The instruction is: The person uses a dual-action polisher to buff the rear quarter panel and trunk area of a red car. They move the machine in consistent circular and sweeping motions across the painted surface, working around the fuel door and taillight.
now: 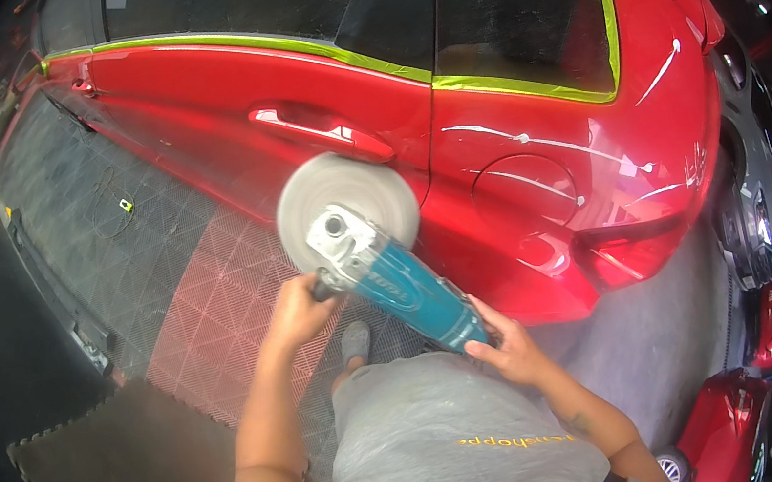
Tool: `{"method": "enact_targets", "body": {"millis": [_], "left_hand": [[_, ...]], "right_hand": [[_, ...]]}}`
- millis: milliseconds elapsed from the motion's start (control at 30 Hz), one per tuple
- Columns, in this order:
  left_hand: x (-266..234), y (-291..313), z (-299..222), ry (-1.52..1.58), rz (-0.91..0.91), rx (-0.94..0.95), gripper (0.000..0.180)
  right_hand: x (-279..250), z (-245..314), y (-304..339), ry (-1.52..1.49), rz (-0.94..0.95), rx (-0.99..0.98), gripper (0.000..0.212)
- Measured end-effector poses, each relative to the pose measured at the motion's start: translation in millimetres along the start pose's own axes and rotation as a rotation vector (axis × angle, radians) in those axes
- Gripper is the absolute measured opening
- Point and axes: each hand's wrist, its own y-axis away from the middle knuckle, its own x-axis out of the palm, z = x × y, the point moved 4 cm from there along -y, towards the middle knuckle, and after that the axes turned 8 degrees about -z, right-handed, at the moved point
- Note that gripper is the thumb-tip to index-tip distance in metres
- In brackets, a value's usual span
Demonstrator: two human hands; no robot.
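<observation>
Between my hands is a teal and silver rotary polisher (410,289), its round whitish pad (354,186) against or very near the red car's side (324,82), just under the door handle (322,134). My left hand (305,310) is wrapped round the dark side handle (323,287) by the polisher's head. Around the rear end of the polisher's body my right hand (507,342) is closed. The pad looks smeared, as if spinning. Yellow-green masking tape (523,91) borders the car's windows. Where exactly the pad meets the paint is hidden.
Grey and red grid tiles (219,314) cover the floor, with a dark foam mat (123,475) at lower left. A cable with a small yellow-green piece (125,206) lies left. Other cars, one of them red (728,430), stand at right.
</observation>
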Motion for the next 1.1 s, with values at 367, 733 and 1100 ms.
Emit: {"method": "enact_targets", "body": {"millis": [367, 733, 1100], "left_hand": [[41, 28, -22, -0.017, 0.066, -0.05, 0.028], [191, 95, -91, -0.043, 0.264, 0.205, 0.043], [82, 49, -60, -0.11, 0.008, 0.109, 0.023]], "right_hand": [[-36, -10, 23, 0.292, -0.098, -0.003, 0.101], [-138, -102, 144, 0.451, -0.392, -0.051, 0.09], [-66, -70, 53, 0.375, -0.283, -0.112, 0.096]]}}
